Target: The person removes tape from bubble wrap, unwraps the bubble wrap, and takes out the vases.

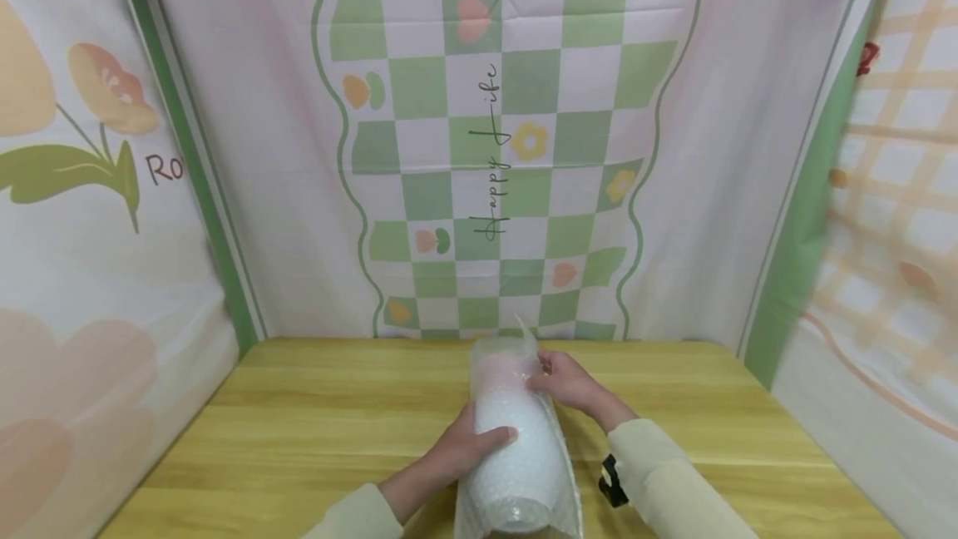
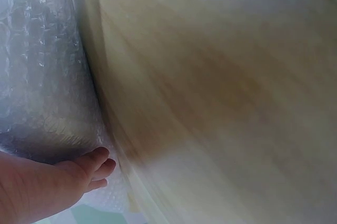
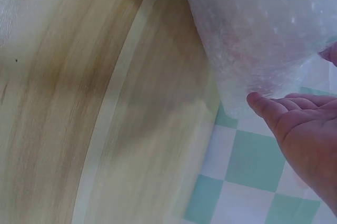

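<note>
The head view looks forward and down over the tabletop (image 1: pixel 337 406) to the checked cloth (image 1: pixel 419 90) beyond its far edge. Both wrist views look from close beside the bubble-wrapped bundle (image 1: pixel 524 468), cloth low in frame; all three share bundle and cloth.

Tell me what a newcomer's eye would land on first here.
Probably the bubble-wrapped bundle, white with a pinkish far end, on the wood-grain tabletop between the person's left grip and right grip. Behind it, the green-and-white checkered cloth stands out, with sideways "Happy Life" lettering. A small black item beside the cream right sleeve might catch attention too.
</note>
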Available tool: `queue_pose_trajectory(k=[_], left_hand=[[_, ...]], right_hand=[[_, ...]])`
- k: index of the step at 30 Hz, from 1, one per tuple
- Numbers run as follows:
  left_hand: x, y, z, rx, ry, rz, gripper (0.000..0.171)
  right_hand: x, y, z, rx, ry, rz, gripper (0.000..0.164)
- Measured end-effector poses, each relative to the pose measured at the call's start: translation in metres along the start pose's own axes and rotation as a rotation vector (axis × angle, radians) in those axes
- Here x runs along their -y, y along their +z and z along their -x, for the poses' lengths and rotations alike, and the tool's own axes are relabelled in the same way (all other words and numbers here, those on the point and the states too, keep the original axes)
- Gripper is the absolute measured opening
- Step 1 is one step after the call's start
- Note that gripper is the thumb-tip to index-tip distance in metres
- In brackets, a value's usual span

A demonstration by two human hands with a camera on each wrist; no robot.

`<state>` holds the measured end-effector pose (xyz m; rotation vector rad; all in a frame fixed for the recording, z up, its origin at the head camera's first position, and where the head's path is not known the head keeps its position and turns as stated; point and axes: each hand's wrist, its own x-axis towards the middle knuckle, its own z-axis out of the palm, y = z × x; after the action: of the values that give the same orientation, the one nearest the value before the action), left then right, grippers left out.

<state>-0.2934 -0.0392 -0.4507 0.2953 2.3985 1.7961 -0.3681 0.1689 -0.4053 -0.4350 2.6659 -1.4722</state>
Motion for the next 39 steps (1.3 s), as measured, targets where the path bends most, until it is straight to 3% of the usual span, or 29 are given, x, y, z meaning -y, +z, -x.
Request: queue_pose_trajectory(k=[15,29,39], left_hand=[[-0.0011,-0.0011,0.0006,0.021,-0.002,0.009,0.085],[-0.0044,-0.0013,0.0023,0.038,0.015,0.051,0.083],[-0.0033,-0.0014,0.0020,0.053,0.024,0.071,0.081]], right_hand=[[-0.0016,0.0002,-0.0005,0.003,-0.064,0.062,0.055],[-0.0066,0.0014,-0.0006,-0.015,-0.130,0.119,0.034],[-0.0062,0.0027,0.0022,-0.039,-0.118,0.133,0.038]])
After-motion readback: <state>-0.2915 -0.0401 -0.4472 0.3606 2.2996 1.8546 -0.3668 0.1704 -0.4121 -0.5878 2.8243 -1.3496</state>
